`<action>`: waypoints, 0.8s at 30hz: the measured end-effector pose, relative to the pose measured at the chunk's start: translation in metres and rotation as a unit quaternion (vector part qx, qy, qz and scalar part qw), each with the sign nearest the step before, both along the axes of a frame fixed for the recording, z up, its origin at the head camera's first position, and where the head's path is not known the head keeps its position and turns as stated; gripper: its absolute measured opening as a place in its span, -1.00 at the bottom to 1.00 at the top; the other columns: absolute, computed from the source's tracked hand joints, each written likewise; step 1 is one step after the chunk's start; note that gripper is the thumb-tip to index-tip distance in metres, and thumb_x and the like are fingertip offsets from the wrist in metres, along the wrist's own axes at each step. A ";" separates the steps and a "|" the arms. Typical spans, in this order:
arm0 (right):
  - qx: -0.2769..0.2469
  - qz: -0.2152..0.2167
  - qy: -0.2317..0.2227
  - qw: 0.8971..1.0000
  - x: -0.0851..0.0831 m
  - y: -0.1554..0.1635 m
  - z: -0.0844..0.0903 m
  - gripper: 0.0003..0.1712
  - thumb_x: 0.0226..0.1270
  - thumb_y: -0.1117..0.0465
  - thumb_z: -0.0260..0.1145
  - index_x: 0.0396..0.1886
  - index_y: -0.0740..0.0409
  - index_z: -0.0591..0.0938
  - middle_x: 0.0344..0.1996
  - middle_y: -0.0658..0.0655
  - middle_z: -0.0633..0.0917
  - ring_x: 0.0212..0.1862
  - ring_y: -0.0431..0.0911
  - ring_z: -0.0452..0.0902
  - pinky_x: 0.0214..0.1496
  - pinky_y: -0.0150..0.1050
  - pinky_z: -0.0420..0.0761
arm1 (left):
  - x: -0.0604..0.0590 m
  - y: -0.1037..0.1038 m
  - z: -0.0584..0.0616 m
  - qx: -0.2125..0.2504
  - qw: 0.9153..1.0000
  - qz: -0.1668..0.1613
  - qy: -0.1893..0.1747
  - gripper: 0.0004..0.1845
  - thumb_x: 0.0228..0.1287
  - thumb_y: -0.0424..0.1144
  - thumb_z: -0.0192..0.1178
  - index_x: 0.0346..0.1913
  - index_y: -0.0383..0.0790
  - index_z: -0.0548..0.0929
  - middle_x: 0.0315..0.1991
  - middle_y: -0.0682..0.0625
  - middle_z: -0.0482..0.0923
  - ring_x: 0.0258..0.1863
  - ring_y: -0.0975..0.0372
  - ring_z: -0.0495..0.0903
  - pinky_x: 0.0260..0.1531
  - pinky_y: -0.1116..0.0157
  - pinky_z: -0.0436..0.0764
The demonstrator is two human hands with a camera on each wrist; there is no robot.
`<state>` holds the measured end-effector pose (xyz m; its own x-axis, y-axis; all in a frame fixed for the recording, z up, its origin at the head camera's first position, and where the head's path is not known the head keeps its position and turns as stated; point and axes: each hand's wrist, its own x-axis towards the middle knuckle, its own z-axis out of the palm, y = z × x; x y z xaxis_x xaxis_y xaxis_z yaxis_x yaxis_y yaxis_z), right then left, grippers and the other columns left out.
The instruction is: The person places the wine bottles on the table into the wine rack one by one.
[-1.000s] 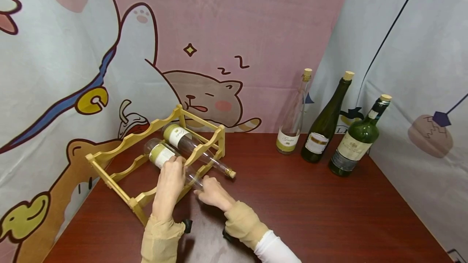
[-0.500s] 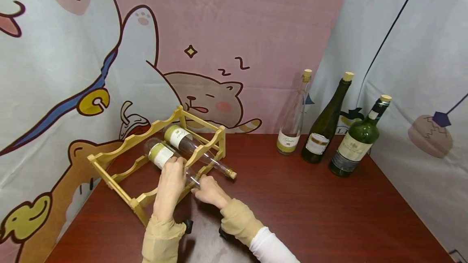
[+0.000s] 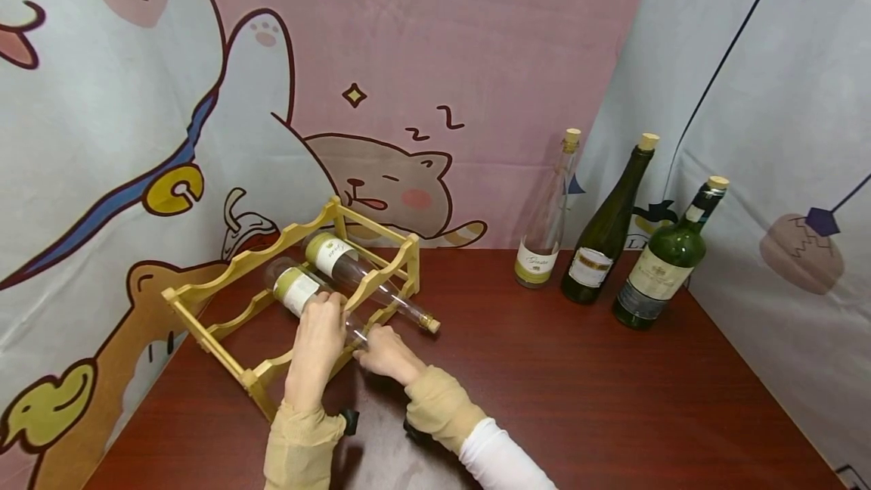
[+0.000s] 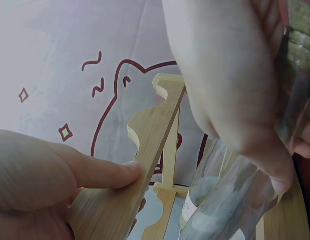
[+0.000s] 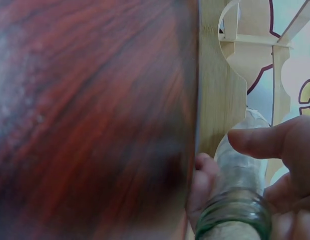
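In the head view my left hand point(image 3: 318, 346) grips the upper front rail of a light wooden wine rack point(image 3: 212, 342). The left wrist view shows its thumb lying along the rail point(image 4: 150, 131). My right hand point(image 3: 389, 356) holds a clear glass wine bottle point(image 3: 297, 289) by the neck, with fingers and thumb around it. This bottle lies in a lower slot, its white and yellow-green label toward the back and its neck pointing at me. The right wrist view looks onto its corked mouth point(image 5: 235, 227). Beside it another clear corked bottle point(image 3: 333, 254) lies in the rack.
Toward the back right of the dark red table point(image 3: 544, 392) stand three corked bottles: a clear one point(image 3: 536, 259), a dark green one point(image 3: 599, 237) and a green one point(image 3: 660, 271). Printed cloth point(image 3: 517, 44) hangs behind and at the sides.
My right hand has moved slightly left and up toward the rack, and the bottle it holds has slid a little deeper into its slot. My left hand stays on the rail.
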<state>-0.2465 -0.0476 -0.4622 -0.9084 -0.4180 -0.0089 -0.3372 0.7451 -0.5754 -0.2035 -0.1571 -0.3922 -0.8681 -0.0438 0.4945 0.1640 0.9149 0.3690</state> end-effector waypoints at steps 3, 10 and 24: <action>0.016 -0.014 -0.009 1.000 0.001 -0.001 0.001 -0.72 0.16 0.12 0.34 -0.39 0.24 0.51 -0.61 0.11 0.55 -0.57 -0.09 0.49 -0.62 -0.27 0.42 | 0.000 0.001 -0.001 0.004 1.000 -0.001 0.001 -0.91 0.05 -0.52 0.26 -0.34 -0.47 0.61 -0.42 -0.28 0.56 -0.39 -0.16 0.59 -0.33 -0.01 0.56; 0.055 -0.020 0.020 0.998 0.004 -0.001 0.003 -0.67 0.14 0.07 0.35 -0.37 0.26 0.53 -0.55 0.21 0.62 -0.50 0.00 0.60 -0.53 -0.19 0.51 | -0.001 0.001 -0.001 0.002 1.000 -0.001 0.008 -0.91 0.03 -0.52 0.27 -0.35 -0.47 0.61 -0.43 -0.28 0.55 -0.40 -0.15 0.58 -0.34 -0.01 0.56; 0.190 -0.044 0.152 0.969 0.020 0.007 0.007 -0.40 -0.07 -0.12 0.48 -0.20 0.18 0.48 -0.36 0.16 0.61 -0.33 0.04 0.57 -0.40 -0.16 0.55 | -0.001 0.000 0.000 -0.007 1.000 0.003 -0.013 -0.88 0.08 -0.50 0.25 -0.29 -0.49 0.62 -0.36 -0.31 0.58 -0.32 -0.17 0.59 -0.28 -0.02 0.57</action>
